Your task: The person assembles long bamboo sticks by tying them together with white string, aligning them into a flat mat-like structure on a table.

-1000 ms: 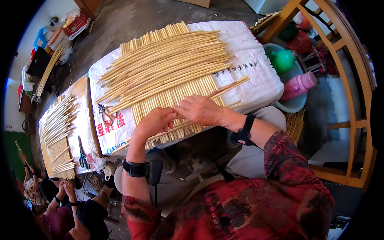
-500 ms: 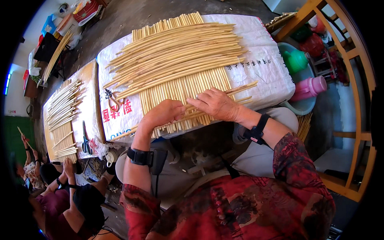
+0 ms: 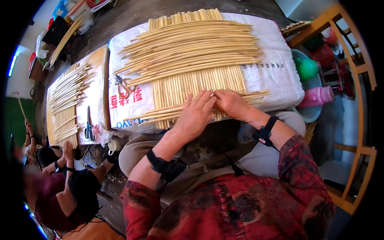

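A mat of pale reed-like stalks (image 3: 192, 83) lies on a white woven sack (image 3: 280, 82) covering the low table before me. Many loose stalks (image 3: 192, 46) rest crosswise over its far part, and a few more crosswise stalks (image 3: 160, 112) lie along its near edge. My left hand (image 3: 195, 114) lies over these near stalks, fingers stretched out and mostly together. Beside it, touching its fingertips, my right hand (image 3: 233, 105) is closed with curled fingers at the same edge; what it pinches is hidden. Bronze-handled scissors (image 3: 126, 89) lie left of the mat.
To the left, another person (image 3: 60, 196) sits by a second table with a smaller stalk mat (image 3: 66, 125) and dark scissors (image 3: 89, 127). At right stand a basin (image 3: 310, 114) with a pink thermos-like container (image 3: 318, 97) and a wooden frame (image 3: 358, 104).
My left hand has moved right along the near edge, from curled to stretched fingers, and now meets my right hand. My right hand's fingers have curled in. The whole view has shifted slightly.
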The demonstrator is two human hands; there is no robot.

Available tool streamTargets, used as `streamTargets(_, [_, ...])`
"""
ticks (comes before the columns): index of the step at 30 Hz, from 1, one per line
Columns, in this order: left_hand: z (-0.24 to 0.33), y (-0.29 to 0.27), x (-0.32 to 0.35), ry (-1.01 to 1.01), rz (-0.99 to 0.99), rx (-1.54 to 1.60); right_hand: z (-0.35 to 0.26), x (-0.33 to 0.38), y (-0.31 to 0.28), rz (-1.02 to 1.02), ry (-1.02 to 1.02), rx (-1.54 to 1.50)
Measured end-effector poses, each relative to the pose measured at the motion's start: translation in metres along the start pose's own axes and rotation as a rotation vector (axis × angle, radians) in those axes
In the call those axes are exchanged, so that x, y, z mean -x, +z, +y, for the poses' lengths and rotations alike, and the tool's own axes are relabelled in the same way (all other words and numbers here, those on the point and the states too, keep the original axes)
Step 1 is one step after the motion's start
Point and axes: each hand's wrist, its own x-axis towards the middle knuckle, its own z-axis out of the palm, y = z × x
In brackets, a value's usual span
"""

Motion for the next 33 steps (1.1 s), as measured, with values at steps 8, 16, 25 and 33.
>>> streamTargets(8, [0.000,0.016,0.011,-0.178,-0.039,-0.040,-0.007,-0.005,-0.001,-0.046,0.021,-0.041])
streamTargets(16, [-0.005,0.017,0.005,-0.233,-0.071,0.032,-0.006,-0.006,-0.002,-0.037,0.046,-0.082])
streamTargets(25, [-0.021,0.012,0.000,-0.184,0.013,0.036,-0.002,-0.007,0.004,-0.002,0.015,-0.066])
streamTargets(33, [-0.024,0.001,-0.002,-0.261,0.024,0.016,-0.004,-0.006,0.007,0.022,0.022,-0.060])
